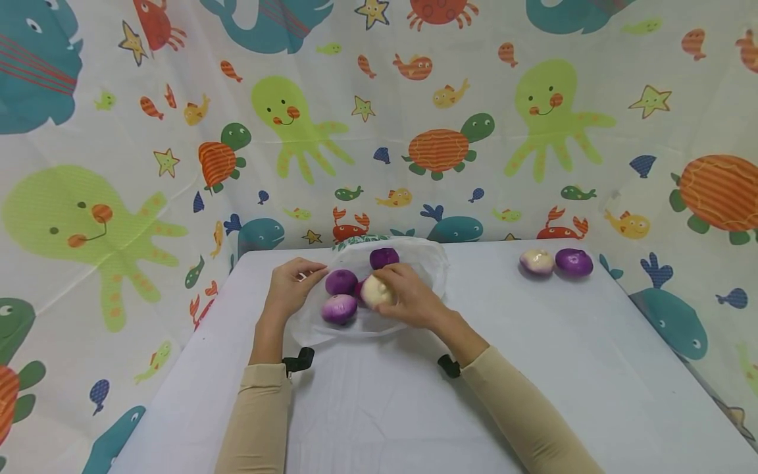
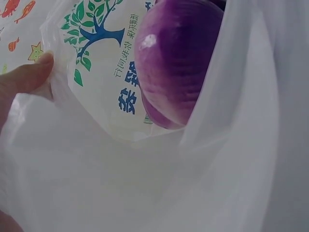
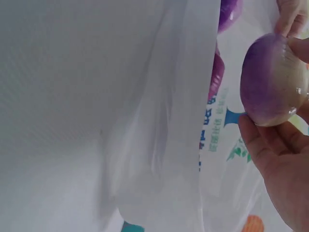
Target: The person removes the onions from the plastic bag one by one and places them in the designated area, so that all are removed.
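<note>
My right hand grips a purple-and-cream turnip over the opening of a white plastic bag. In the right wrist view, the fingers curl under the turnip's glossy side, with the thumb above. My left hand pinches the bag's left rim between thumb and finger; the thumb shows at that edge. Three more turnips are inside the bag: a purple one, a paler purple one just below it, and a dark purple one at the back.
Two more turnips, a cream one and a purple one, lie side by side at the table's back right. A white cloth covers the table. Behind it hangs a curtain printed with sea animals.
</note>
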Motion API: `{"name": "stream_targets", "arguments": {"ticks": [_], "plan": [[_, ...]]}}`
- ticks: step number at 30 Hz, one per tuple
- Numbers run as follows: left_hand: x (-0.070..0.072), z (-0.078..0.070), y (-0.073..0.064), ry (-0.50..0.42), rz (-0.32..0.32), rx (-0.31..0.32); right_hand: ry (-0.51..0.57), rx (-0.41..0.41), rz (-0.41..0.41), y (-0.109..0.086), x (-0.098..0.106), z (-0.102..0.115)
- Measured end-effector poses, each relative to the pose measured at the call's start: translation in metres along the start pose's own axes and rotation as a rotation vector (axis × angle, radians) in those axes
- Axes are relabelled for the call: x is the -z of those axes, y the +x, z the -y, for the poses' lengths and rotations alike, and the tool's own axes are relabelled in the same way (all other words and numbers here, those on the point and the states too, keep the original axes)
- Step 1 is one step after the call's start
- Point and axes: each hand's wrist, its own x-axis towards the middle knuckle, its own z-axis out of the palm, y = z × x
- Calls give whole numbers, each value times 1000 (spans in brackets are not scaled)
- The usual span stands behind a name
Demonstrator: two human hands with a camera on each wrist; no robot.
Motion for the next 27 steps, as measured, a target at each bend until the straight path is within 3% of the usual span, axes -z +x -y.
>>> {"name": "stream_targets", "arguments": {"ticks": [13,27], "plan": [[0,-1,1,-15,12,23,40,34,-217,-2,21,-10],[0,-1,1,-11,7,14,37,-26,-343,-3,41,-18]]}}
